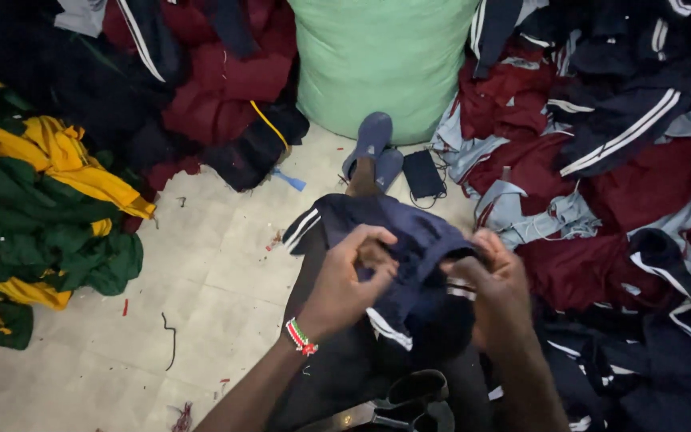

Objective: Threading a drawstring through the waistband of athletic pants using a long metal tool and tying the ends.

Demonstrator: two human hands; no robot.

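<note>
Both my hands grip a navy blue garment (409, 240) with white stripes, held over my lap. My left hand (349, 276), with a beaded band at the wrist, pinches the fabric from the left side. On the right, my right hand (497, 280) clutches the cloth with curled fingers. A pair of large scissors (397, 404) with black handles lies on my lap below the hands. My legs stretch forward to blue slippers (373, 144).
A pale green sack (377, 60) stands ahead. Maroon and navy striped garments (617, 160) pile up on the right, green and yellow ones (33, 208) on the left. A dark phone-like device (423, 174) with a cable lies by the slippers. Tiled floor (201, 280) holds thread scraps.
</note>
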